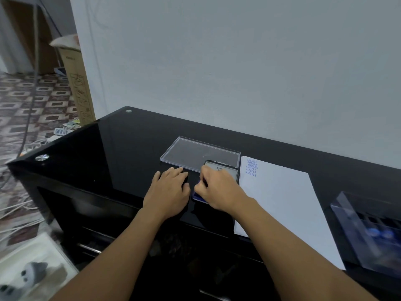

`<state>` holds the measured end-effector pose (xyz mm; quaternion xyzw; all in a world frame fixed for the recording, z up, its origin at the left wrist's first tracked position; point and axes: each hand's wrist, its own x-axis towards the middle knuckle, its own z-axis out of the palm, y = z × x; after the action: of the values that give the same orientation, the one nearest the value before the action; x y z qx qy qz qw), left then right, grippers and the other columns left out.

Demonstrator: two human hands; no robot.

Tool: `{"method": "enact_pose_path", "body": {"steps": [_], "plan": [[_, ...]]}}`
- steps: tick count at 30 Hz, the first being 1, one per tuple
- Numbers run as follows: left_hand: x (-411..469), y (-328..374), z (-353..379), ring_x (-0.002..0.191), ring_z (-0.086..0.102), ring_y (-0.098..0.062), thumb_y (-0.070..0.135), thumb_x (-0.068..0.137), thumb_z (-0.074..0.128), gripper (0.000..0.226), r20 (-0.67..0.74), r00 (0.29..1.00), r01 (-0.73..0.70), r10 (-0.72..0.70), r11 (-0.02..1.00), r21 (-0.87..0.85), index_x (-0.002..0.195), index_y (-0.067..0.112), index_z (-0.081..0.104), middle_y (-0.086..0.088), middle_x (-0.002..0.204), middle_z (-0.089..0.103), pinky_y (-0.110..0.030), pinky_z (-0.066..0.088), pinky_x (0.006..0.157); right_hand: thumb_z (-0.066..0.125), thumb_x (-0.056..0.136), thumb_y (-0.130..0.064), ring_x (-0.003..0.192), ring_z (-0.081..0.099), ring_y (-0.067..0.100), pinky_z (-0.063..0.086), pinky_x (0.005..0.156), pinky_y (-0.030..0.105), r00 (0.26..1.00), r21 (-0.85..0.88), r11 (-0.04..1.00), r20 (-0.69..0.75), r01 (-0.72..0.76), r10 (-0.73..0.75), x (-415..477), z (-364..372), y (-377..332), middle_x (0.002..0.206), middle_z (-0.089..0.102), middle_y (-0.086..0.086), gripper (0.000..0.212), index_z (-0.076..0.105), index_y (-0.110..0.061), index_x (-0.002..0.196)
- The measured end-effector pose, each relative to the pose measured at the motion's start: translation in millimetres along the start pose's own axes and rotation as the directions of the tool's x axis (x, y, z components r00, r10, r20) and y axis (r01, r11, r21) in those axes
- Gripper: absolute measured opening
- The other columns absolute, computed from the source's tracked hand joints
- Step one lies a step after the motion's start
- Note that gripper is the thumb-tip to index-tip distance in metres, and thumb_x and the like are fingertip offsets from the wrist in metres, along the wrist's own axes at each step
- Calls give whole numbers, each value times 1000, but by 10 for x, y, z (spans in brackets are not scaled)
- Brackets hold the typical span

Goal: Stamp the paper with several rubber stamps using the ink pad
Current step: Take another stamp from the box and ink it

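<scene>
Black glass desk point(130, 148) before you; your left hand point(171, 187) lies flat beside the open ink pad point(225, 170); your right hand point(219, 187) curls over it, its hold hidden from view; the stamped paper point(282, 203) sits just to the right.

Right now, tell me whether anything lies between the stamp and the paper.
Nothing visible does. The right hand pinches the stamp on the ink pad, and the paper lies right beside the pad. The clear tray sits behind it and the stamp box beyond the paper, both off the path.
</scene>
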<state>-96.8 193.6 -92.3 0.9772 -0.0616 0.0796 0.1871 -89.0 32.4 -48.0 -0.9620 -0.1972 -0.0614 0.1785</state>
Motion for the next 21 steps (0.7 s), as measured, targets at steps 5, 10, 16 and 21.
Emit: {"method": "enact_pose_path", "body": {"steps": [5,10,16,21], "plan": [[-2,2,1,151,18,-13,33,105,33,48,2,1000,2,-2,1000,-6,151,23,40,5,162,29,-45,9,124,51,91,-27,72,55,26,47,61,39,1000,-7,1000,-3,5,-5,-8,-11,-2,74,60,8,15,48,-12,89],[1,-4,-3,151,17,-13,34,105,33,48,4,1000,7,-7,1000,-4,152,23,38,5,163,28,-45,9,124,52,90,-27,71,55,27,44,57,37,1000,-12,1000,-6,-1,1,-14,-9,-21,73,58,8,15,48,-12,89],[14,-14,15,152,17,-13,34,105,34,49,7,1000,8,-8,1000,6,152,23,38,5,163,28,-45,9,124,52,90,-26,68,54,30,38,54,35,1000,-8,1000,-22,8,-8,-56,-23,-43,71,56,9,16,47,-11,89],[24,-17,21,152,17,-13,34,105,35,48,2,1000,8,-8,1000,-2,152,23,39,5,162,29,-46,9,124,51,91,-26,68,54,29,44,57,37,1000,10,1000,-13,11,-10,-74,-49,-55,72,58,9,15,47,-11,89]]}}
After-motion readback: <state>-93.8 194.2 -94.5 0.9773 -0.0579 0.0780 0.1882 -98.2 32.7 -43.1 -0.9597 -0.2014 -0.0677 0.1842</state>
